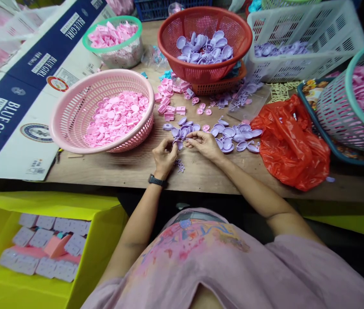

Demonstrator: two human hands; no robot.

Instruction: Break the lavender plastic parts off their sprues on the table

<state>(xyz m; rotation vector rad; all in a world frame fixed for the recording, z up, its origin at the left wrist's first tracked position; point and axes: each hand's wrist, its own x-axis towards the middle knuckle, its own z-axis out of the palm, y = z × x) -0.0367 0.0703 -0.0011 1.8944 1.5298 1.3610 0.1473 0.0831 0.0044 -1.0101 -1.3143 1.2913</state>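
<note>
Between finger and thumb, my left hand [164, 155] pinches a small purple oval plastic piece [178, 144]. Close beside it on the right, my right hand [205, 145] is closed in a pinch at the piece's edge; whatever its fingertips hold is too small to name. Just beyond my fingers lies a cluster of purple oval pieces [186, 127]. More purple oval pieces [233, 135] are spread to the right of my right hand. A little heap of thin purple pins [179, 165] rests on the wooden table [130, 171], near my left wrist.
A pink basket [101, 148] of pink parts stands left, a red colander [204, 73] of purple pieces behind. Right are a red plastic bag [293, 150], a white crate [284, 71] and a teal-rimmed basket [332, 103]. A yellow box [101, 240] sits below the table's left edge.
</note>
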